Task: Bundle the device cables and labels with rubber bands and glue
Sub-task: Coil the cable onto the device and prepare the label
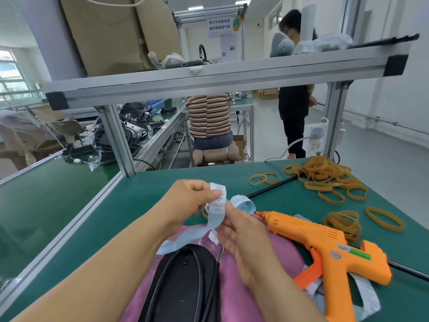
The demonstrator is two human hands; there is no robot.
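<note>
Label strip is what we have in hand, held up over the middle of the desk, so we judge this to be the label-sorting step, before any banding or gluing.

Our left hand pinches the top of the strip, thumb and forefinger closed on it and the other fingers curled in. Our right hand grips it lower down with its fingertips closed on the paper. We cannot tell whether it also touches the white tag just below.

The device lies under our wrists on a pink cloth at the desk's front edge, its cable along its right side.

The glue gun lies right of the cloth, untouched. The rubber bands are heaped toward the far right corner.

Next, we think, the strip must be folded against the cable, which means freeing the right hand to reach for a band.
</note>
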